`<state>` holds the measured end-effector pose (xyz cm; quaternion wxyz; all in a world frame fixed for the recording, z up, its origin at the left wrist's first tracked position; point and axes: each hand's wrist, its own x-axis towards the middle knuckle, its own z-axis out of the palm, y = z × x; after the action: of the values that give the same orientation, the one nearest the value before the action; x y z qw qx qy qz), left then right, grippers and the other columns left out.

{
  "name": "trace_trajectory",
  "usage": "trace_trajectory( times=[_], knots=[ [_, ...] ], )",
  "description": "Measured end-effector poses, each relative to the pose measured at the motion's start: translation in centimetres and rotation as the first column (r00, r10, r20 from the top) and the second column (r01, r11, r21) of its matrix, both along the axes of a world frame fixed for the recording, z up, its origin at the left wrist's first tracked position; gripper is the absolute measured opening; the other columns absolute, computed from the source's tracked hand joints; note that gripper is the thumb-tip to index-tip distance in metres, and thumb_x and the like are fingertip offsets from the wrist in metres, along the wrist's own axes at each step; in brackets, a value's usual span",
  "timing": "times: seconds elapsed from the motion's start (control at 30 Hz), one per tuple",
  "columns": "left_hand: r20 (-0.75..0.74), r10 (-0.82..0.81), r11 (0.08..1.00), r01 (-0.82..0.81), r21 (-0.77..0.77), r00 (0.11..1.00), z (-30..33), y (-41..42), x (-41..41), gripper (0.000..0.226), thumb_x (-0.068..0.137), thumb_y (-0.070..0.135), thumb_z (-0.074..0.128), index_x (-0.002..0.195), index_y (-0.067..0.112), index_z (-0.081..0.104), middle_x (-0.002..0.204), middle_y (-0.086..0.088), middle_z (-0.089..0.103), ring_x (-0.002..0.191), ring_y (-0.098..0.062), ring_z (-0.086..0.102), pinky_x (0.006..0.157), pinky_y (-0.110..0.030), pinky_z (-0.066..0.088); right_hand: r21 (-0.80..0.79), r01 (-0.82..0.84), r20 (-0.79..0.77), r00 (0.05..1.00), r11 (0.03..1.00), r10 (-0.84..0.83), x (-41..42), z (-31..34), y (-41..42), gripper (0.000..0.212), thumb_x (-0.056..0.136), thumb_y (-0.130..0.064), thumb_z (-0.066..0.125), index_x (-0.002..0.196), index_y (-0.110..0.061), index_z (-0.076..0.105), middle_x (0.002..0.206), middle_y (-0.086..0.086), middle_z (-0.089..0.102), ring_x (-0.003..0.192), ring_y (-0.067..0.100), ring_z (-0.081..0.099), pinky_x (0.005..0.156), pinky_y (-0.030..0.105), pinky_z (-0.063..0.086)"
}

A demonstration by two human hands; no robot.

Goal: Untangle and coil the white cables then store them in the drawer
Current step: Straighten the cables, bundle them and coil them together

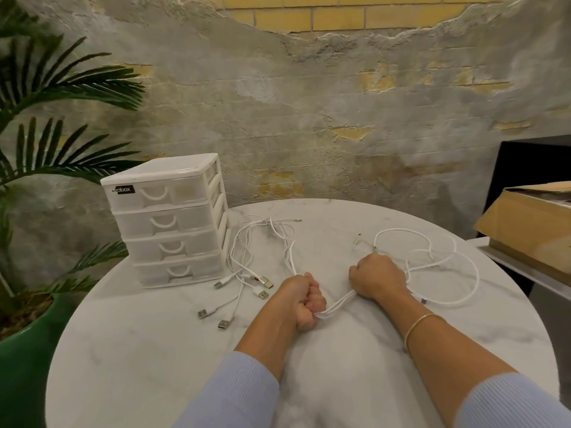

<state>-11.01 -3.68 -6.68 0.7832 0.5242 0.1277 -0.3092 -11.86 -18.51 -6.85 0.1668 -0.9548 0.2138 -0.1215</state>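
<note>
early days: both fists, left hand (301,299) and right hand (375,278), grip a bunch of thin white usb cables (335,305) mid-table, loops still sprawling uncoiled toward the far edge, the white plastic four-drawer box (168,220) at the left edge all closed.

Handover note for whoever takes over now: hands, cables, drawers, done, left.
Left hand and right hand each grip the bundle of thin white cables stretched between them on the round marble-look table. Loose loops lie right, USB plug ends left. White four-drawer plastic box: all drawers closed.
Done: cables gathered.
Left: untangle, coil, store.
</note>
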Motion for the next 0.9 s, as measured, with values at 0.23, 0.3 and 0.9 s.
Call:
trace_trajectory(
  times=[0.23,0.3,0.9],
  knots=[
    [-0.032,-0.050,0.999,0.049,-0.018,0.998,0.6,0.2,-0.6,0.041,0.099,0.004,0.025,0.060,0.015,0.032,0.031,0.004,0.018,0.019,-0.008,0.015,0.022,-0.014,0.008,-0.035,-0.029,0.035,0.999,0.999,0.030,0.4,0.1,-0.4,0.044,0.094,-0.043,0.037,0.103,-0.011,0.068,0.116,0.011,0.063,0.108,0.029,0.057,0.086,0.034,0.044],
    [-0.038,-0.069,0.998,0.068,-0.010,0.997,0.7,0.3,-0.7,0.042,0.100,0.007,0.026,0.060,0.014,0.034,0.032,0.005,0.018,0.020,-0.007,0.015,0.022,-0.015,0.009,-0.040,-0.064,0.054,0.996,0.997,0.066,0.5,0.1,-0.5,0.044,0.093,-0.046,0.038,0.087,-0.013,0.067,0.109,0.011,0.065,0.104,0.030,0.058,0.084,0.033,0.044],
    [0.097,-0.421,0.907,0.416,0.069,0.902,1.3,0.5,-1.3,0.029,0.100,0.031,0.042,0.076,0.015,0.046,0.035,0.008,0.021,0.023,-0.001,0.018,0.025,-0.010,0.010,-0.217,-0.195,0.185,0.954,0.956,0.237,2.1,3.4,1.4,0.046,0.092,-0.052,0.038,0.062,-0.019,0.047,0.085,0.008,0.065,0.090,0.029,0.060,0.069,0.030,0.037]
  ],
)
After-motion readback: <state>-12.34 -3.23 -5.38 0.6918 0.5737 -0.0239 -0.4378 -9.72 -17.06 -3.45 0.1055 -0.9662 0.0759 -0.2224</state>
